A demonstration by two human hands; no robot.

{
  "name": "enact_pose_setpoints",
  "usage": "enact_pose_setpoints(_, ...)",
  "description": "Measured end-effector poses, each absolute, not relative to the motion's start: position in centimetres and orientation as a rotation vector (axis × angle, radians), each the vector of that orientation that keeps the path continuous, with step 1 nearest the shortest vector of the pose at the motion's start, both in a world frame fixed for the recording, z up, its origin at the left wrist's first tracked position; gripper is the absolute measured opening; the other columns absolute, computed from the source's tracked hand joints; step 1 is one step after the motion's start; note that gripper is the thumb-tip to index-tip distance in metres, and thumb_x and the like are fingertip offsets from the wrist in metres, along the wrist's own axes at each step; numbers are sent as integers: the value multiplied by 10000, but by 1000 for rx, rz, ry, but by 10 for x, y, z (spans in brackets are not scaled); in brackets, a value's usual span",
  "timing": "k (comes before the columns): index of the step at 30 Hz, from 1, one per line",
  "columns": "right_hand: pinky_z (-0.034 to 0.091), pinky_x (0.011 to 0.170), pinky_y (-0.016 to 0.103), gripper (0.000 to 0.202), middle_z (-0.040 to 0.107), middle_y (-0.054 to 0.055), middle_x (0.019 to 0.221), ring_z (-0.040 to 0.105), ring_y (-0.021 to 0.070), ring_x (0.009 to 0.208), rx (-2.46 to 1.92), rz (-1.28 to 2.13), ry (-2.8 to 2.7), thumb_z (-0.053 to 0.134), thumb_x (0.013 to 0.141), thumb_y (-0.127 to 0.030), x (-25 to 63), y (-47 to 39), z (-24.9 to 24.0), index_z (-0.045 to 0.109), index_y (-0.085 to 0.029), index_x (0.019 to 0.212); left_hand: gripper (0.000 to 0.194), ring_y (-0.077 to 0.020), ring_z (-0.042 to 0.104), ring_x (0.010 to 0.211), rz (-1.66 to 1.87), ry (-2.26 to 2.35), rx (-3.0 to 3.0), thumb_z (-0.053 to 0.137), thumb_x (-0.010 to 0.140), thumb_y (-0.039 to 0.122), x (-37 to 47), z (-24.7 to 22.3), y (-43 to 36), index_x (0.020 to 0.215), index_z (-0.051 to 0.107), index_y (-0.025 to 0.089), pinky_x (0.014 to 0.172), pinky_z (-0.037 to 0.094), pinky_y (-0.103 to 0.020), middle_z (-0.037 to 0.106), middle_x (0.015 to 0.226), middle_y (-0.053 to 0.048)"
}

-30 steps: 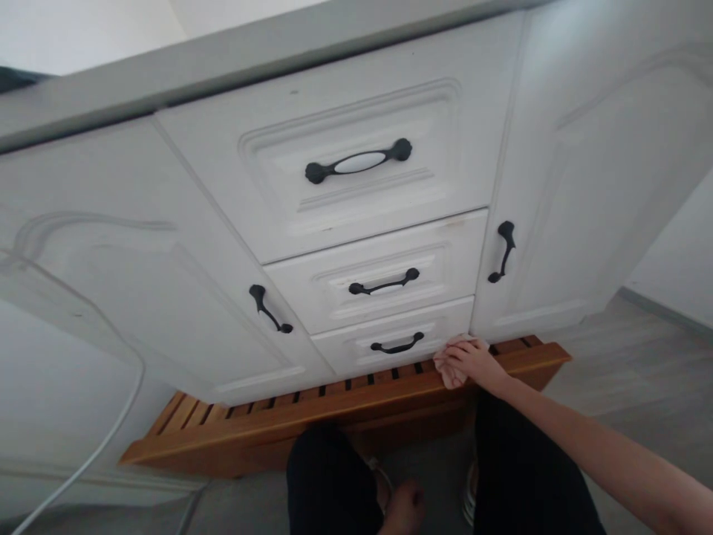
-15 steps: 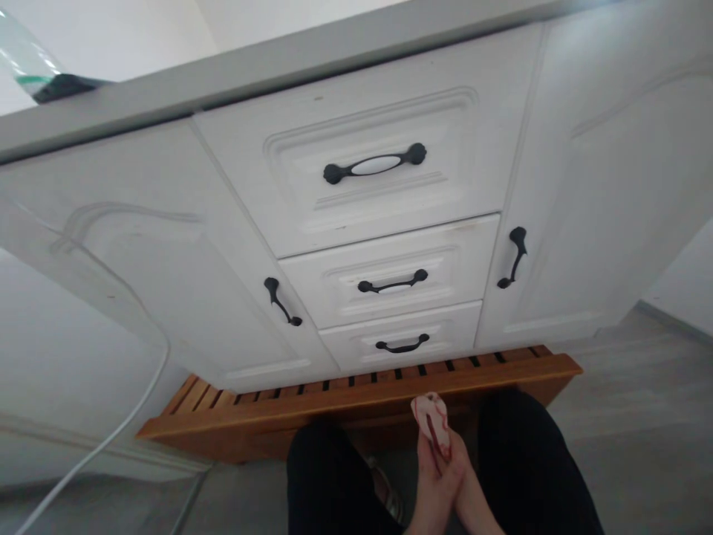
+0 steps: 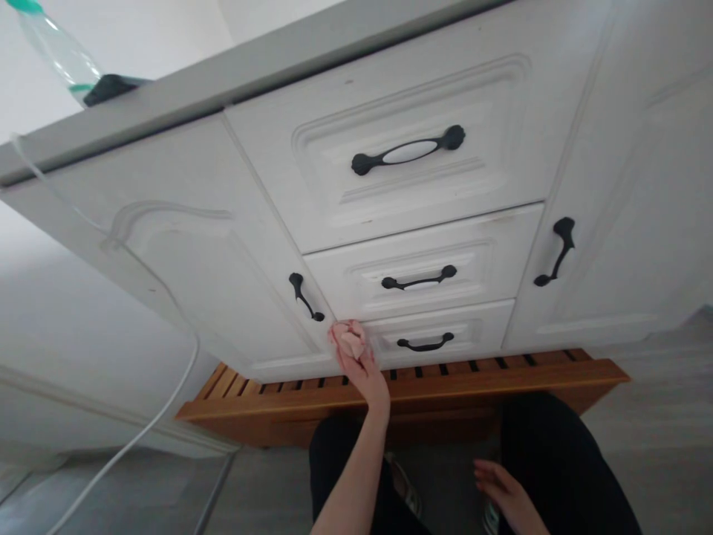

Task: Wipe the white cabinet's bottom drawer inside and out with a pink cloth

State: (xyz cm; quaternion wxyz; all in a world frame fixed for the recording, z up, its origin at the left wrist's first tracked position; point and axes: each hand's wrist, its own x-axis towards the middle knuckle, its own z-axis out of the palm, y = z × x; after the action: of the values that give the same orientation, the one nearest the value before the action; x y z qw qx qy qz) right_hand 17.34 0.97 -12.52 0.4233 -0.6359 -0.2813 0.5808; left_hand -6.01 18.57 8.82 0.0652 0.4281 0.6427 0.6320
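Note:
My left hand [image 3: 365, 374] grips a crumpled pink-and-white cloth [image 3: 350, 339]. The cloth is against the white cabinet front, over the left edge of the bottom drawer [image 3: 384, 340] and the seam beside the left door [image 3: 278, 319]. Part of my fingers is hidden by the cloth. Low in the picture, my right hand [image 3: 504, 490] hangs beside my right knee with its fingers extended and nothing in it. The bottom drawer's black handle [image 3: 426, 344] lies just right of the cloth.
A slatted wooden bench [image 3: 401, 394] runs along the cabinet's foot, in front of my knees. A white cable [image 3: 161, 412] drapes down on the left. On the grey countertop [image 3: 267, 63] stand a clear bottle [image 3: 59, 48] and a dark object [image 3: 111, 88].
Both hands were together between my knees with the cloth. My left hand has carried it up and left onto the cabinet front; my right hand has let go and moved right.

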Motion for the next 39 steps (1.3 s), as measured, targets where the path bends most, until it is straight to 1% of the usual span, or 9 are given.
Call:
enact_pose_setpoints(5,539,780,384,493,729,93,847,699,277,818,-1597,1548,-702,642,499,-553,165,12,-136,707,-222,859,678,-303,82,1560,2079,2010,1440,402,983,295,-4,79,222,1580,137,117,1248,142,-550,104,1664,-227)
enact_pose_setpoints(10,495,763,350,408,696,58,781,662,244,799,-1653,1569,-1086,565,616,-513,159,6,-131,698,-228,875,703,-284,147,1552,1861,1819,2490,501,947,146,46,71,214,1577,213,271,1217,276,-512,250,1653,-112)
enact_pose_setpoints(13,482,773,331,341,714,58,845,661,237,847,-1678,1554,-1204,530,679,-453,158,4,-127,689,-237,891,617,-215,162,1549,1548,1615,2950,521,960,201,64,81,217,1541,327,279,1273,137,-413,340,1618,-31)
enact_pose_setpoints(16,481,797,318,320,719,63,893,667,234,885,-1706,1553,-1223,512,691,-385,155,4,-126,682,-227,912,558,-173,125,1554,1311,1334,3276,480,976,241,89,100,227,1522,371,275,1280,-11,-362,266,1644,26)
enact_pose_setpoints(20,483,774,302,310,711,60,893,671,224,871,-1722,1611,-1184,523,688,-332,153,4,-126,680,-225,933,583,-176,100,1559,1256,1149,3468,461,978,240,127,111,240,1543,321,251,1271,-61,-379,176,1676,15)
enact_pose_setpoints(23,487,772,304,293,697,49,859,666,218,844,-1713,1614,-1168,524,706,-349,157,5,-125,673,-231,928,592,-150,120,1554,1186,1027,3568,448,981,243,137,99,242,1552,293,229,1269,44,-316,158,1682,6)
enact_pose_setpoints(27,488,790,318,336,681,54,861,668,221,841,-1658,1597,-1103,512,691,-423,162,6,-126,652,-225,924,611,-113,165,1540,754,761,3693,430,979,206,121,64,238,1563,251,220,1187,269,-232,134,1683,14)
enact_pose_setpoints(32,483,753,333,370,639,46,777,656,229,787,-1588,1614,-1045,492,641,-458,159,5,-123,630,-222,892,589,-108,222,1524,551,803,3657,423,981,195,79,30,231,1552,280,232,1124,365,-226,150,1670,30)
enact_pose_setpoints(39,500,726,344,364,644,51,764,658,230,757,-1532,1605,-1006,503,627,-472,159,5,-132,635,-215,848,602,-108,478,1387,336,1067,3556,434,934,102,-44,26,212,1483,412,345,1021,477,-263,386,1573,30)
